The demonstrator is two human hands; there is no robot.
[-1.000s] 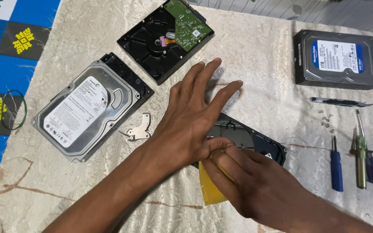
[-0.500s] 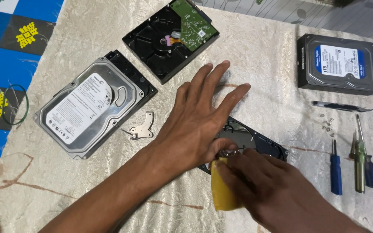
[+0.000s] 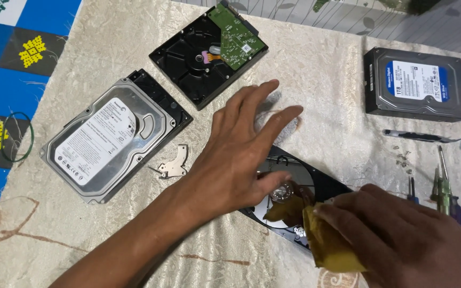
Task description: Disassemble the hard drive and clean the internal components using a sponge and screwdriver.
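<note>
Left hand (image 3: 241, 154): flat, fingers spread, palm pressing down on the opened hard drive (image 3: 294, 194); it grips nothing.
Right hand (image 3: 401, 240): fingers pinched shut on a folded yellow cloth (image 3: 326, 242), its edge touching the shiny platter (image 3: 286, 184).
Opened hard drive: on the table (image 3: 108, 42), between the two hands, half hidden under them.
Risk: the cloth could scratch or smear the platter if grit is caught in it; the drive may skid on the slick table covering if the palm eases.
Nearby: a loose metal bracket (image 3: 174, 162) just left of the wrist; a silver drive (image 3: 108, 141) and a black drive with green circuit board (image 3: 209, 50) farther left.
Right side: a blue-labelled drive (image 3: 414, 82), small screws (image 3: 404, 160), screwdrivers (image 3: 443, 181).
</note>
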